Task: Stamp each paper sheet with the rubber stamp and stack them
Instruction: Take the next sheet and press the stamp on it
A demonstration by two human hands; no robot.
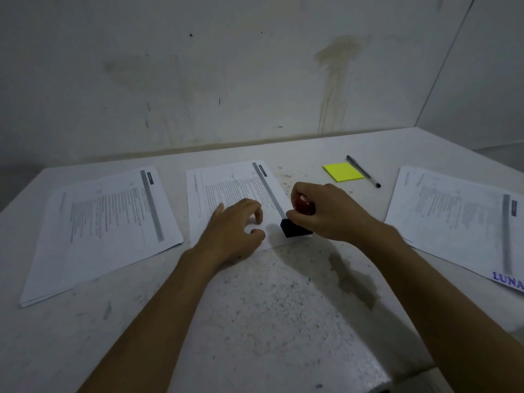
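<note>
- Head view, nearest zone: a bare, speckled table (272, 307) is crossed by two forearms; a dark stain is seen on it below the right wrist.
- Left hand (235, 231) is laid on the near edge of the middle sheet (226, 188), fingers slightly apart and curled, nothing gripped.
- Right hand (326, 214) is closed around the red knob of the rubber stamp (295, 226); its black base is set on the sheet's near right corner, and whether it is fully pressed flat cannot be told.
- Left stack (105, 225) is placed well apart from the hands, several sheet edges showing at its near corner.
- Right stack (459, 217) is cut off by the frame edge; a purple imprint reading "LUNA" (507, 284) is only partly shown at its near corner.
- Farther back, a yellow sticky-note pad (343, 172) is seen just beside a pen (363, 171).
- Printed text on all sheets is too blurred to be read.
- Farthest, a stained wall (255, 80) is met by the table.
</note>
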